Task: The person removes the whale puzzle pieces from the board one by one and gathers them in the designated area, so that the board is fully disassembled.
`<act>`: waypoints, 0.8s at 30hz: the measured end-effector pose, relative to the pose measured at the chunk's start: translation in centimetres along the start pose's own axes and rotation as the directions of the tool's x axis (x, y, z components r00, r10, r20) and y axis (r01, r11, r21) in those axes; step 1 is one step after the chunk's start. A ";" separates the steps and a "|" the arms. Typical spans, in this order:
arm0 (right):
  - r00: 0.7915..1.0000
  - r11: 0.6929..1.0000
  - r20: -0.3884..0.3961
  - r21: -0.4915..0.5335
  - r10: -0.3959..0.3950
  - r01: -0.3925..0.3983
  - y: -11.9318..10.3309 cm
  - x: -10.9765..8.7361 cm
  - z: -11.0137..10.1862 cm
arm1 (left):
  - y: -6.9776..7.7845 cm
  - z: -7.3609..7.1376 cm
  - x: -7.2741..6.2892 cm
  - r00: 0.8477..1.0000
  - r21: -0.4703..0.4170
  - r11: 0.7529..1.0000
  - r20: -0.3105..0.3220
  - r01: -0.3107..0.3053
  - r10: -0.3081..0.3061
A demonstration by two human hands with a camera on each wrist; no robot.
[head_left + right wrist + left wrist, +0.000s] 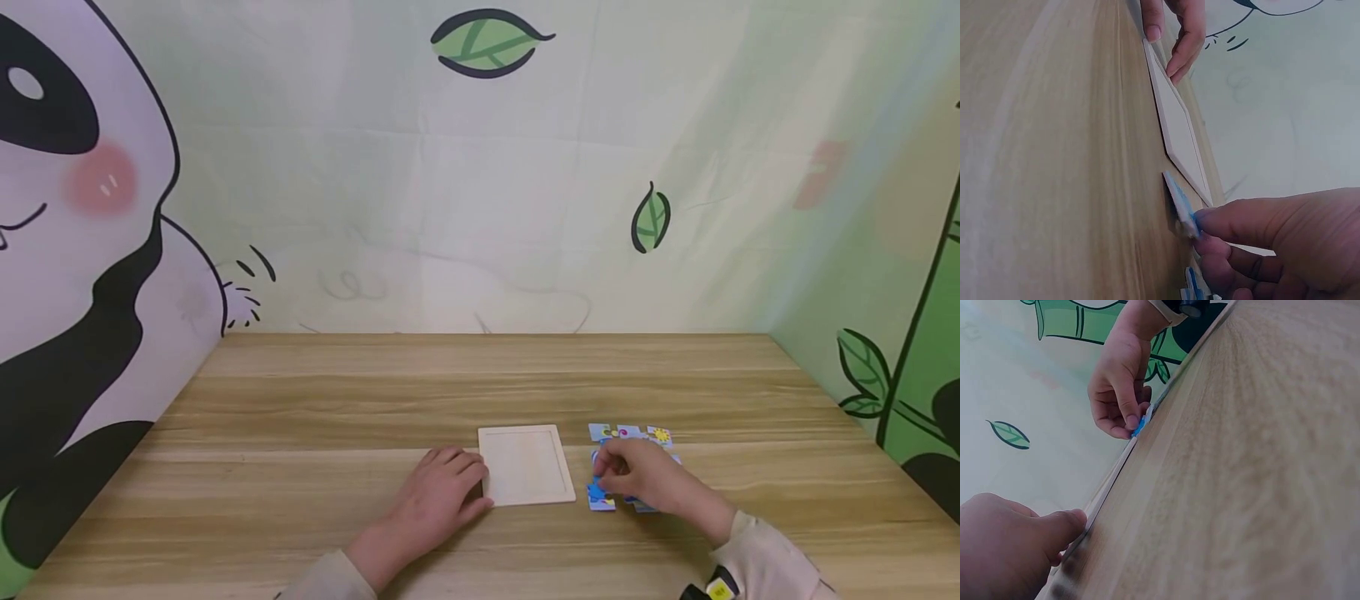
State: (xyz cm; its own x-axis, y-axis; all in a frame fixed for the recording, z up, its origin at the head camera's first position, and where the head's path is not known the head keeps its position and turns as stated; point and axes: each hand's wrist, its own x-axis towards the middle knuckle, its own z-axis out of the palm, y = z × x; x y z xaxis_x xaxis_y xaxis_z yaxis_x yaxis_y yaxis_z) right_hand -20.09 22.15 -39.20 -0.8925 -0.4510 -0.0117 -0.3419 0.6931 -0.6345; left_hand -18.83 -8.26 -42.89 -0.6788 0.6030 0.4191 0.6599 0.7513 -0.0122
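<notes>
A square, pale wooden puzzle tray (525, 467) with a raised rim lies flat on the table. My left hand (447, 493) rests at its left edge, fingertips and thumb touching the rim. To the right of the tray, my right hand (639, 475) pinches a blue puzzle piece (1179, 203) between thumb and fingers; its near end is tilted up in the right wrist view. Under and around that hand lie several colourful puzzle pieces (628, 432), one with a yellow sun (661, 435). The hand hides part of them.
The wood-grain table (337, 400) runs back to a wall cloth (510, 192) printed with leaves and a panda (112, 250). A dark wrist device with a yellow patch (720, 588) sits at the right sleeve (772, 558).
</notes>
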 end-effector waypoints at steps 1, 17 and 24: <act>1.000 1.000 -0.002 -0.012 -0.001 0.001 0.0 0.0 0.0 | 0.0 0.0 0.0 1.000 0.000 1.000 0.003 0.001 -0.001; 1.000 0.998 -0.016 -0.058 -0.007 0.006 0.1 0.0 0.1 | 0.0 -0.2 0.1 1.000 0.033 0.999 0.018 -0.021 0.021; 1.000 1.000 0.013 -0.027 -0.015 0.016 0.2 0.0 -0.2 | 0.0 -0.5 0.1 0.997 0.096 0.994 0.051 -0.056 0.051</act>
State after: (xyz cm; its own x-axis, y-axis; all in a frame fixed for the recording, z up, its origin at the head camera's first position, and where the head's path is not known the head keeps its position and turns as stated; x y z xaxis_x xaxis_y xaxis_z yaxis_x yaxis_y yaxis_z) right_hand -20.22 22.37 -39.15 -0.8832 -0.4689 -0.0119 -0.3638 0.7008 -0.6136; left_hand -18.73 -8.34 -42.36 -0.6598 0.6537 0.3707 0.6629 0.7386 -0.1225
